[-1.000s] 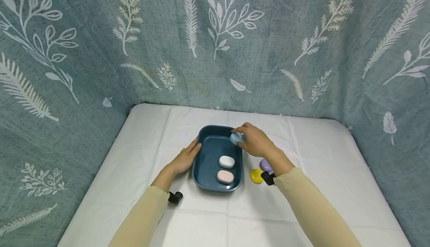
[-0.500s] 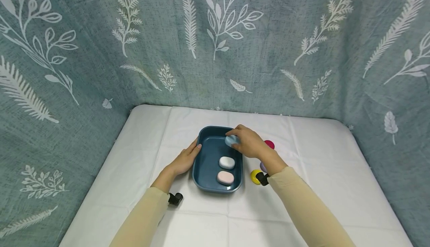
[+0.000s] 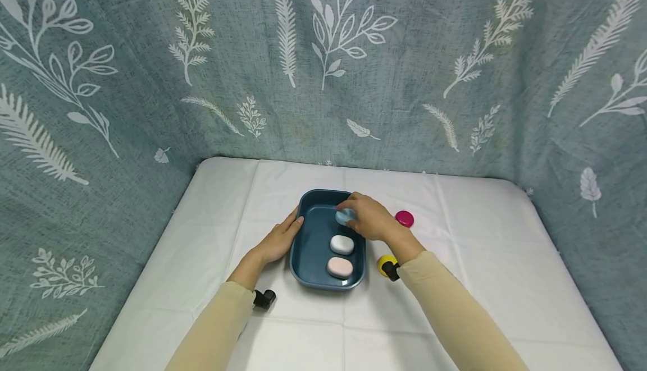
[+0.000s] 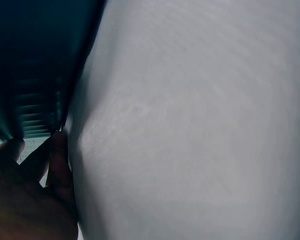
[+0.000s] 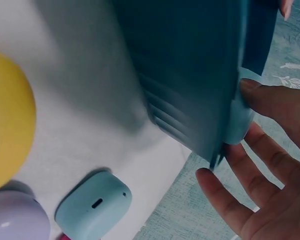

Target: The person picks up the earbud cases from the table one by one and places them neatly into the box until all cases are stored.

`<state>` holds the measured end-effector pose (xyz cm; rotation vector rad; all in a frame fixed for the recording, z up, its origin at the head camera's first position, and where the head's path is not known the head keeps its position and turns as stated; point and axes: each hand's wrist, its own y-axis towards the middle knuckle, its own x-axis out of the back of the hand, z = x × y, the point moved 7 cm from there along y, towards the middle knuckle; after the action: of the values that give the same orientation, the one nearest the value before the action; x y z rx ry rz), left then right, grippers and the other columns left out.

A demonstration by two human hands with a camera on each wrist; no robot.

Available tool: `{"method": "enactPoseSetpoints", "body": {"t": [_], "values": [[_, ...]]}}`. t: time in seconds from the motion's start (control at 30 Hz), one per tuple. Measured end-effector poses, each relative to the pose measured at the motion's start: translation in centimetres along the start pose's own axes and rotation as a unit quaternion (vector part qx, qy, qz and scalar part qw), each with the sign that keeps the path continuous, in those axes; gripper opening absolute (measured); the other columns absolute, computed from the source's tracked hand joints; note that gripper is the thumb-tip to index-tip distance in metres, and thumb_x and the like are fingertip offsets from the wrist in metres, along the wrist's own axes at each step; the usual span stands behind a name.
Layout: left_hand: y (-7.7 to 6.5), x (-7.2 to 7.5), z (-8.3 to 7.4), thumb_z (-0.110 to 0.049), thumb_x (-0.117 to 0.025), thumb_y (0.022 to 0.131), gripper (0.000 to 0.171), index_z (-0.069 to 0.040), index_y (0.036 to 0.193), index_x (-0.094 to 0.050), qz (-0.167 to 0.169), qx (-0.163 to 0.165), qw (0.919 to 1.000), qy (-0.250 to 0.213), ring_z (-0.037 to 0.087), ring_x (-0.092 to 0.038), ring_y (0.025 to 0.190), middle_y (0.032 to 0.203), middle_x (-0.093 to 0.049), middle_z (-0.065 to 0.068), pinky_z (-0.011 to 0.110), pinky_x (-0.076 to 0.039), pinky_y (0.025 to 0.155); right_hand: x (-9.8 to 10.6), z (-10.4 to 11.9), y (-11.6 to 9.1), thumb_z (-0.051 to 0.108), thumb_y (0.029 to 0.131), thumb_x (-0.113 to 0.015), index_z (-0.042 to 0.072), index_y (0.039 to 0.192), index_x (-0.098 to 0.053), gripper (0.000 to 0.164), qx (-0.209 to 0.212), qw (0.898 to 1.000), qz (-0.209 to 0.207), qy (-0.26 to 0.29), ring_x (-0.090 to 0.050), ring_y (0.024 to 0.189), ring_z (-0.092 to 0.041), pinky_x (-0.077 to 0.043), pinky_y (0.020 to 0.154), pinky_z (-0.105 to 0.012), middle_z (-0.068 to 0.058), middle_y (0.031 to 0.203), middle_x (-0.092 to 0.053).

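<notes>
In the head view a dark blue tray (image 3: 313, 247) stands on the table. My left hand (image 3: 275, 242) rests against its left wall, fingers straight, thumb at the rim. My right hand (image 3: 374, 220) pinches a light blue earbud case (image 3: 345, 216) over the tray's far right part. In the right wrist view the thumb and fingers hold that light blue case (image 5: 240, 117) beside the rim. A white oval case (image 3: 342, 244) and a pale pink one (image 3: 340, 268) lie in the tray's right half, one nearer me than the other.
Right of the tray lie a magenta case (image 3: 404, 219) and a yellow case (image 3: 382, 265). The right wrist view also has a lilac case (image 5: 17, 217) and a pale teal earbud case (image 5: 92, 206) with a slot. Patterned curtains (image 3: 303, 107) enclose the table.
My right hand has carried the light blue case left and slightly nearer me, inward from the tray's right rim. The magenta case has come into view; the forearm now covers the lilac one. The left hand stays.
</notes>
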<state>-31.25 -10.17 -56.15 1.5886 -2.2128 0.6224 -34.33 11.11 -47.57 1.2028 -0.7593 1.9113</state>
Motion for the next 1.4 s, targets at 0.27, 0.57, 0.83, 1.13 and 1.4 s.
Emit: {"method": "enactPoseSetpoints", "body": {"t": [0.27, 0.57, 0.83, 1.13, 1.4], "values": [[0.0, 0.0, -0.1, -0.061, -0.027, 0.11, 0.062, -0.038, 0.166, -0.016, 0.0, -0.002, 1.0, 0.001, 0.045, -0.027, 0.155, 0.172, -0.027, 0.0, 0.069, -0.022, 0.122, -1.1, -0.1, 0.3, 0.013, 0.096, -0.075, 0.016, 0.138, -0.068, 0.043, 0.003, 1.0, 0.01, -0.017, -0.06, 0.124, -0.031, -0.052, 0.105, -0.051, -0.011, 0.135, -0.06], [0.1, 0.0, 0.1, -0.06, -0.027, 0.11, 0.061, -0.039, 0.166, -0.016, -0.003, -0.004, 1.0, 0.004, 0.043, -0.033, 0.152, 0.171, -0.03, 0.002, 0.068, -0.025, 0.121, -2.1, -0.4, 0.5, 0.013, 0.096, -0.074, 0.016, 0.137, -0.069, 0.041, 0.013, 0.999, 0.016, -0.026, -0.062, 0.121, -0.029, -0.054, 0.103, -0.049, -0.01, 0.132, -0.061], [0.0, -0.1, 0.1, -0.06, -0.027, 0.11, 0.061, -0.039, 0.166, -0.017, -0.004, -0.002, 1.0, 0.001, 0.043, -0.036, 0.15, 0.169, -0.034, 0.006, 0.069, -0.027, 0.12, -2.4, -0.3, 0.5, 0.011, 0.096, -0.074, 0.016, 0.137, -0.069, 0.041, 0.015, 0.999, 0.019, -0.028, -0.062, 0.121, -0.03, -0.054, 0.102, -0.048, -0.011, 0.132, -0.061], [0.1, -0.1, 0.3, -0.063, -0.026, 0.109, 0.062, -0.041, 0.166, -0.017, -0.001, 0.005, 1.0, 0.005, 0.042, -0.035, 0.151, 0.169, -0.034, 0.005, 0.067, -0.027, 0.121, -3.0, -0.6, 0.7, 0.012, 0.097, -0.074, 0.017, 0.137, -0.069, 0.041, 0.009, 0.999, 0.024, -0.03, -0.061, 0.125, -0.032, -0.053, 0.104, -0.05, -0.012, 0.134, -0.06], [0.3, -0.2, 0.5, -0.064, -0.025, 0.109, 0.061, -0.043, 0.165, -0.016, 0.0, 0.007, 1.0, 0.003, 0.04, -0.036, 0.151, 0.169, -0.034, 0.005, 0.066, -0.028, 0.121, -3.2, -0.8, 0.8, 0.013, 0.096, -0.075, 0.019, 0.136, -0.069, 0.041, 0.0, 0.999, 0.023, -0.035, -0.062, 0.124, -0.031, -0.054, 0.102, -0.049, -0.01, 0.133, -0.06]]}}
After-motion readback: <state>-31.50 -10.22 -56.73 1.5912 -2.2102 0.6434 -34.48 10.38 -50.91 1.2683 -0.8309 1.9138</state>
